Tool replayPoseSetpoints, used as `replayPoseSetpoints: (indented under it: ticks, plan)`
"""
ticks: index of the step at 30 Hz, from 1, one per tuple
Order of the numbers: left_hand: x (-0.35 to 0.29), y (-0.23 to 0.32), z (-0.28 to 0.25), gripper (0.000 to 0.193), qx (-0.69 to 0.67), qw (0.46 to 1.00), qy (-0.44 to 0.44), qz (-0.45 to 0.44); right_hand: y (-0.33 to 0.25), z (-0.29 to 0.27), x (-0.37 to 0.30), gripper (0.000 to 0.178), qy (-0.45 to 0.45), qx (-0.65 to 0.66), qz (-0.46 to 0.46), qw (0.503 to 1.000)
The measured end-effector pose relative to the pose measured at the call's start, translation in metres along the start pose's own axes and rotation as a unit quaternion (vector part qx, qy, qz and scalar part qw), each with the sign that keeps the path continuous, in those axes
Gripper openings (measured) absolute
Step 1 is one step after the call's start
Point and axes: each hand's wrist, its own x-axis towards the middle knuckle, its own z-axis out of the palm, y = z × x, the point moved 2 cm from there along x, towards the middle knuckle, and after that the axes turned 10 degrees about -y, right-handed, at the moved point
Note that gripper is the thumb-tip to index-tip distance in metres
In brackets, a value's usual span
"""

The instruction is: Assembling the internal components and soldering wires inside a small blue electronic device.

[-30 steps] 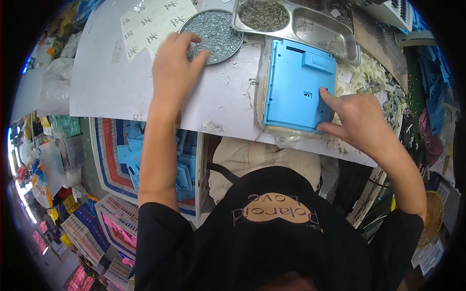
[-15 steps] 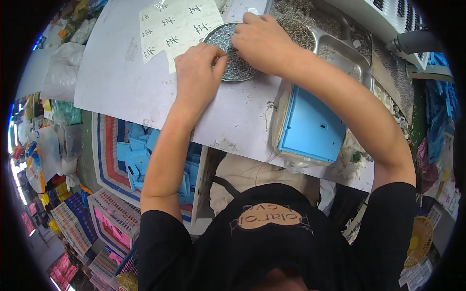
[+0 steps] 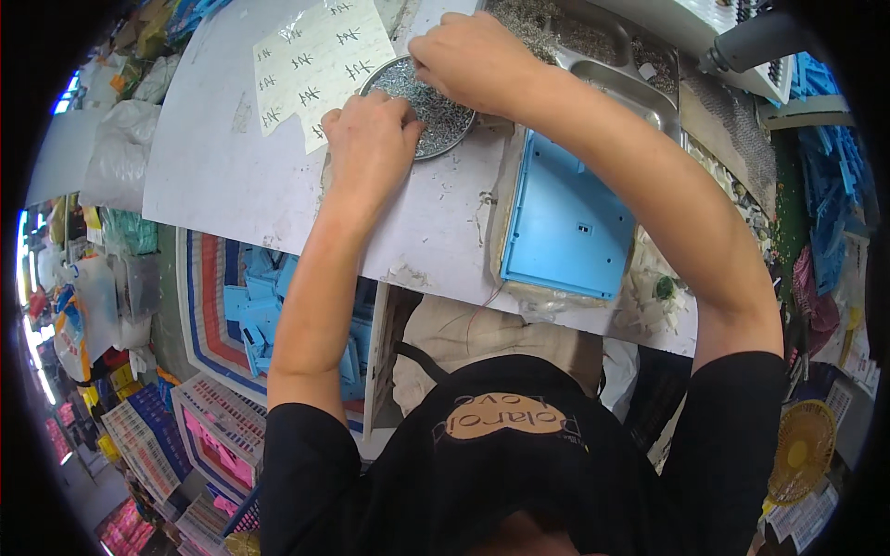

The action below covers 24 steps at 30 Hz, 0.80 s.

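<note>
A round metal dish (image 3: 449, 139) full of small silvery screws sits on the white worktable. At its left rim my left hand (image 3: 371, 141) is closed, thumb and fingers bent together over the screws. My right hand (image 3: 475, 61) hovers at the dish's upper right side, its fingers curled in. What either hand pinches, if anything, is too small or hidden. Below my right forearm lies a flat light-blue plastic panel (image 3: 565, 227) with a small rectangular slot, on a wrapped pad.
Paper with handwritten marks (image 3: 320, 60) lies left of the dish. Metal trays of small parts (image 3: 593, 74) stand behind it. A striped bin (image 3: 209, 306) under the table's left side holds blue plastic pieces (image 3: 264, 296). A grey arm-like fixture (image 3: 756, 42) juts in at upper right.
The view has shifted slightly, so table things sit further left. My right hand has moved a little left over the dish; my left hand stays at its rim, fingers still bent.
</note>
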Motion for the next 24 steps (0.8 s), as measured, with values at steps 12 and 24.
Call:
replayPoseSetpoints:
  ticks: [12,24]
  plan:
    - [-0.011,0.055,0.001,0.024,-0.295,0.947,0.012,0.127,0.020,-0.059,-0.088,0.019,0.015,0.384,0.104,0.917]
    - [0.003,0.097,0.007,0.025,-0.150,0.966,0.005,0.212,0.052,-0.021,-0.236,0.019,0.072,0.404,0.333,0.849]
